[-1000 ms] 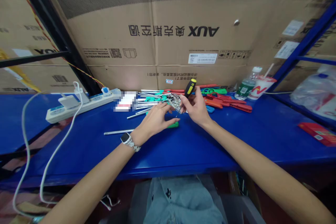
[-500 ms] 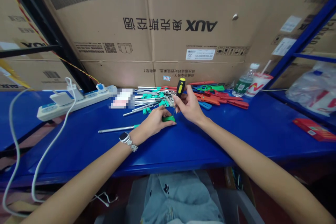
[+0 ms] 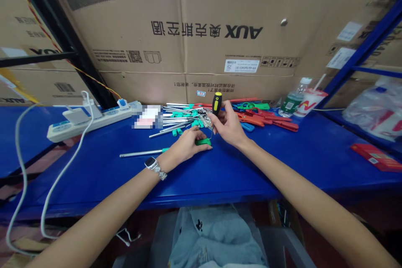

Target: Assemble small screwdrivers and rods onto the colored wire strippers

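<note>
My right hand (image 3: pixel 230 127) grips a yellow-and-black screwdriver (image 3: pixel 216 104), held upright with its thin shaft pointing down. The shaft's end is at a small green plastic piece (image 3: pixel 203 142), and I cannot tell if it touches. My left hand (image 3: pixel 187 145) is closed on that green piece close to the table top. Just beyond both hands lies a pile of silver metal rods (image 3: pixel 176 122) with teal ends, mixed with small metal parts (image 3: pixel 205 118). One separate silver rod (image 3: pixel 141 153) with a teal end lies left of my left hand, partly hidden by it.
Red and orange plastic pieces (image 3: pixel 266 119) lie right of the pile. Farther right stand a bottle (image 3: pixel 292 102) and a red-and-white cup (image 3: pixel 309 102). A white power strip (image 3: pixel 103 119) with cables is at the left. A large cardboard sheet (image 3: pixel 204 4) stands behind the blue table (image 3: pixel 257 171).
The view has shifted slightly, so everything appears a little to the right. Both hands keep their grips on the screwdriver and the green piece.
</note>
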The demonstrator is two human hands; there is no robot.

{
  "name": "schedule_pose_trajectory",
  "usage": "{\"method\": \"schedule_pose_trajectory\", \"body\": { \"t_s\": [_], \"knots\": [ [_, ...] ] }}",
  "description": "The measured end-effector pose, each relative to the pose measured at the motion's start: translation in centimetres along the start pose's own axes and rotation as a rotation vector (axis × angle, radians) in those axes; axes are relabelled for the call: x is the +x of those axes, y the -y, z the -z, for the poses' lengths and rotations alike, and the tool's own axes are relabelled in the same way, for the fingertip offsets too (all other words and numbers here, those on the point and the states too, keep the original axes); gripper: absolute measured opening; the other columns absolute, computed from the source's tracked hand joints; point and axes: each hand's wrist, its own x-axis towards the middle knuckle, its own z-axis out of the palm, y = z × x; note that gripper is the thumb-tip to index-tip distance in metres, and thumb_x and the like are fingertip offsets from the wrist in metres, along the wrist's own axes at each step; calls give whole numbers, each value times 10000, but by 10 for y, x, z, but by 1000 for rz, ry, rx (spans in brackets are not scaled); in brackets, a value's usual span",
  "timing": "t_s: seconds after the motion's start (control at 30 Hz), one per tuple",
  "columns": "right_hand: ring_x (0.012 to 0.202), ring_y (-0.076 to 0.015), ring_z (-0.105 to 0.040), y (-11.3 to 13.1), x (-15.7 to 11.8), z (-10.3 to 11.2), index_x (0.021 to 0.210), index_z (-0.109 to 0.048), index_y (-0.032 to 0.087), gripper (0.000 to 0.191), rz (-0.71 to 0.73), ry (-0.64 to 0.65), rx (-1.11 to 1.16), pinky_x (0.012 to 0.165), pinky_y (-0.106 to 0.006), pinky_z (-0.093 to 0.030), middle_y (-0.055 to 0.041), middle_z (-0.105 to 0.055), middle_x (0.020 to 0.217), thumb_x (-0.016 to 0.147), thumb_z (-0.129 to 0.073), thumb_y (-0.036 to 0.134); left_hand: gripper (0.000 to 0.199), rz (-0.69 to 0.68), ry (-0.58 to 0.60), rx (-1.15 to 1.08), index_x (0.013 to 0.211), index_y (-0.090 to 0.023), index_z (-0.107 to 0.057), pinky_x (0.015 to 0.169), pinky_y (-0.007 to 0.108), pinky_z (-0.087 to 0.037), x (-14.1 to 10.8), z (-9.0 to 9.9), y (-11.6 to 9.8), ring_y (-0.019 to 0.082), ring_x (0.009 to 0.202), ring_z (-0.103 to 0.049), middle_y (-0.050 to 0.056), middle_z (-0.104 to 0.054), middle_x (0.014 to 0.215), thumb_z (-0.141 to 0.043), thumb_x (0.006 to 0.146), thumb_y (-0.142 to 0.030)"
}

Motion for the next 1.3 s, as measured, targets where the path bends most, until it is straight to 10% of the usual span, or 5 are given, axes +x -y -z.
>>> {"method": "schedule_pose_trajectory", "body": {
  "t_s": [1.3],
  "knots": [
    [544, -155, -636, -1, 6, -5, 1008, -466, 272, 373, -37, 143, 81, 491, -302, -543, 23, -662, 768, 856, -722, 497, 240, -29, -12, -35, 899, -158, -668, 802, 354, -525, -2, 1, -2, 200, 826, -614, 68, -627, 978, -767, 814, -359]
  ]
}}
